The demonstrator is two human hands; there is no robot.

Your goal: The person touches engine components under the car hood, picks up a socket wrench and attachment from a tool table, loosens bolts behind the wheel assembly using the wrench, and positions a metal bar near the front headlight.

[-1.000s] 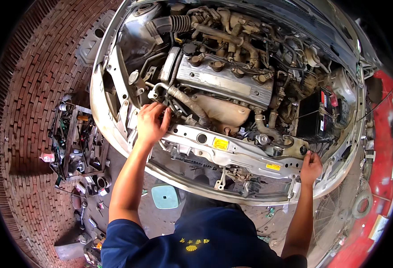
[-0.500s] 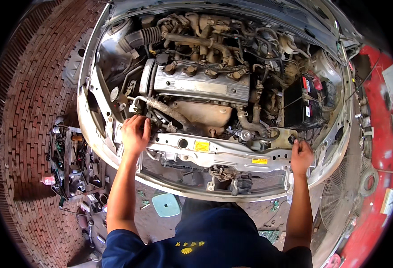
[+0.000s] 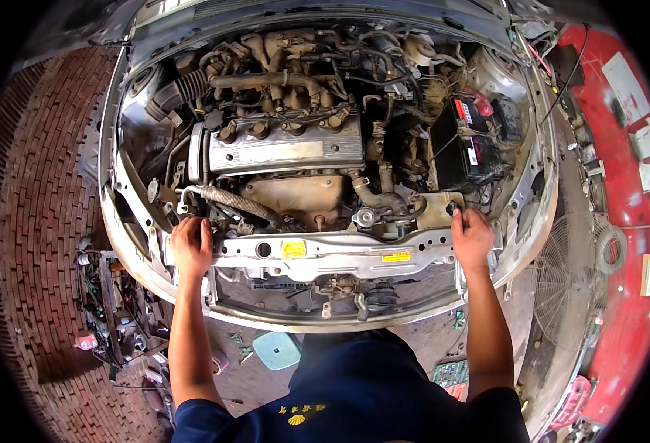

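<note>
A silver metal crossmember (image 3: pixel 343 249) with two yellow labels spans the front of an open engine bay. My left hand (image 3: pixel 191 246) is closed over its left end, knuckles up; the fingertips are partly hidden. At the other end my right hand (image 3: pixel 474 238) is curled over the metal, beside a small black round fitting (image 3: pixel 452 209). Behind the bar sit a tan heat shield (image 3: pixel 292 198) and a ribbed silver valve cover (image 3: pixel 284 150). A metal radiator cap (image 3: pixel 365 217) lies between my hands, nearer the right one.
A black battery (image 3: pixel 458 159) stands at the bay's right. The raised hood (image 3: pixel 325 9) crosses the top. On the floor are a pale blue stool (image 3: pixel 275 350), a wire fan guard (image 3: pixel 572 280) and a cluttered rack (image 3: pixel 111 295) beside the brick paving (image 3: pixel 52 207).
The view has shifted, so the car and both hands sit further left in the picture, and more hood shows. Both hands remain at the crossmember's ends.
</note>
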